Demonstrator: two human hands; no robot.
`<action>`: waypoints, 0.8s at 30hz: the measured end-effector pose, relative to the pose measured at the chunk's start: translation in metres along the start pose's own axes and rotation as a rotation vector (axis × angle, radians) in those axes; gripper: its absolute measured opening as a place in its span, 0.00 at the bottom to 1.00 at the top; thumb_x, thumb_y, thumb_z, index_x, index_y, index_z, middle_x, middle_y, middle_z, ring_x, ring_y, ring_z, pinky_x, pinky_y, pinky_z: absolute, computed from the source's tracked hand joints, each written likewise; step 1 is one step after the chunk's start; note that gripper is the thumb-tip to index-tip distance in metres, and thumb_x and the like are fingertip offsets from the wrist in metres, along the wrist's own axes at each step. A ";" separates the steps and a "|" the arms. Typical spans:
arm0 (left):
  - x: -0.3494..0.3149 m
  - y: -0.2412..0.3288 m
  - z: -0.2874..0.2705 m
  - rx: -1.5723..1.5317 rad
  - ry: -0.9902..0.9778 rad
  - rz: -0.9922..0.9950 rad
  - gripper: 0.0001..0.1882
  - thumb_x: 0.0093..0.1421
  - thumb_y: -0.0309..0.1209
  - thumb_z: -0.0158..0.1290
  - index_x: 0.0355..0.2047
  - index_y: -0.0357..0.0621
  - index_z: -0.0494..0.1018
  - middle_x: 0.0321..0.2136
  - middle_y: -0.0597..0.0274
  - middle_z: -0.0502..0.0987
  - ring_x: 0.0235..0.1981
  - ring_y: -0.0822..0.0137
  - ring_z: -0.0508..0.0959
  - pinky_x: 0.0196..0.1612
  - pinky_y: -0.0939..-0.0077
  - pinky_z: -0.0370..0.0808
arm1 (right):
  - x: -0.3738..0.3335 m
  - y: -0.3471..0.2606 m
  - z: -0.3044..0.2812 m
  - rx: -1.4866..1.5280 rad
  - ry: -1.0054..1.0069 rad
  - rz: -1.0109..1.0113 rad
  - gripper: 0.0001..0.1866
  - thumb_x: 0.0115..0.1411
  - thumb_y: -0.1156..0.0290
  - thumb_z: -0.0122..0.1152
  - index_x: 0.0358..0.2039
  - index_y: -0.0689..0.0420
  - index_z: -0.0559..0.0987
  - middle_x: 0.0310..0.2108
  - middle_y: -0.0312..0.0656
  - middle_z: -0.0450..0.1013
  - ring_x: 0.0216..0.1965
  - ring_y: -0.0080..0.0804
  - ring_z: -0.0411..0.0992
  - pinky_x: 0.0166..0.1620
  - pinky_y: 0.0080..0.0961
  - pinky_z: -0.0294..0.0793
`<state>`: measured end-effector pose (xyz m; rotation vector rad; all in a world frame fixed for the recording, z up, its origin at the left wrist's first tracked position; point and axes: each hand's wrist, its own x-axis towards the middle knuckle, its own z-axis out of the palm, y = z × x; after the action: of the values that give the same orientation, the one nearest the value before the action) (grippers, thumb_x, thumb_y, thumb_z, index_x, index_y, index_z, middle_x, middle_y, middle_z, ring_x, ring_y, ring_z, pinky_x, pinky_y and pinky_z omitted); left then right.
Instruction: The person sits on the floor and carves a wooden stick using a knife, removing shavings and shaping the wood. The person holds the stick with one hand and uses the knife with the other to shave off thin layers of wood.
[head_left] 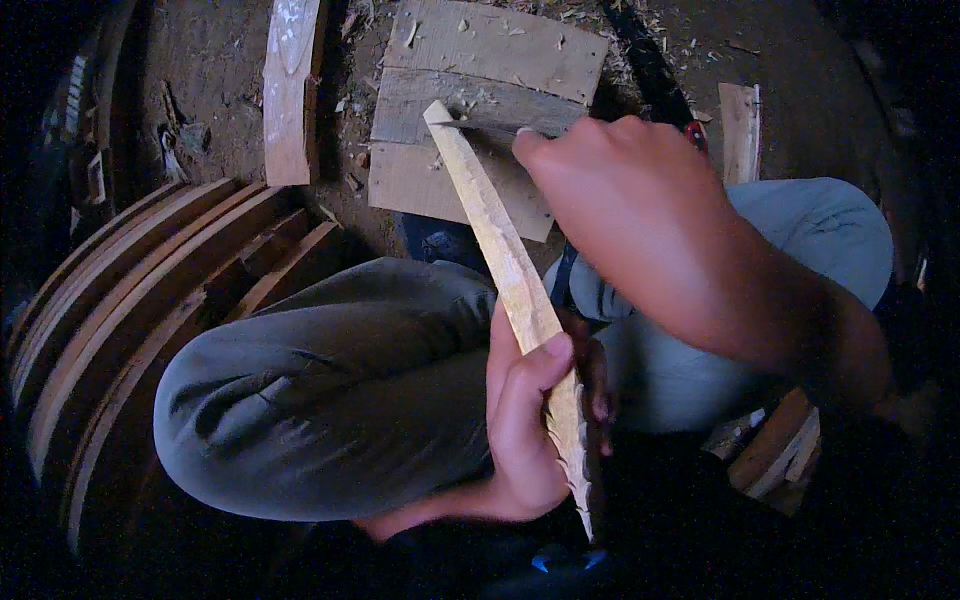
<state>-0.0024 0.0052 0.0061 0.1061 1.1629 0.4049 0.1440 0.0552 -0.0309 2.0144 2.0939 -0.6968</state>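
A long, pale strip of wood (490, 215) slants from my lap up to a low plank block. My left hand (525, 420) is wrapped round its lower part, thumb lying on the upper face. Below that hand the strip narrows to a rough, splintered point. My right hand (630, 180) is a closed fist round a knife, its thin blade (485, 128) pointing left. The blade meets the strip close to its far end. The knife's handle is mostly hidden in my fist. Under the strip's far end lies the plank block (490, 40), strewn with shavings.
Several curved-looking planks (150, 290) are stacked at the left. A board (290, 90) lies on the dirt floor beyond them. Another short plank (740, 130) is behind my right arm. Wood pieces (775, 450) lie at the lower right. My bent knees (320, 390) flank the work.
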 end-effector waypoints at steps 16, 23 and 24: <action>0.004 -0.008 -0.004 -0.076 -0.020 0.006 0.17 0.57 0.37 0.44 0.42 0.42 0.58 0.23 0.60 0.63 0.15 0.72 0.66 0.08 0.81 0.64 | -0.006 -0.007 0.008 0.011 0.082 -0.002 0.10 0.50 0.75 0.56 0.35 0.62 0.75 0.24 0.47 0.76 0.28 0.41 0.78 0.29 0.32 0.78; -0.001 -0.006 0.002 -0.052 0.040 -0.032 0.16 0.57 0.38 0.45 0.41 0.42 0.59 0.23 0.61 0.63 0.16 0.72 0.66 0.08 0.81 0.64 | -0.007 -0.004 0.006 0.019 0.093 0.032 0.09 0.50 0.75 0.56 0.32 0.63 0.76 0.23 0.46 0.76 0.27 0.40 0.78 0.28 0.32 0.78; -0.002 -0.007 0.000 -0.054 0.070 -0.041 0.16 0.57 0.38 0.45 0.41 0.42 0.59 0.23 0.61 0.63 0.16 0.72 0.66 0.08 0.81 0.64 | -0.008 -0.007 0.004 0.003 0.082 0.039 0.08 0.50 0.75 0.56 0.32 0.63 0.76 0.23 0.46 0.76 0.27 0.40 0.78 0.28 0.32 0.78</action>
<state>-0.0010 -0.0019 0.0063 0.0213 1.2207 0.4057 0.1368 0.0467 -0.0295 2.1140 2.0919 -0.6212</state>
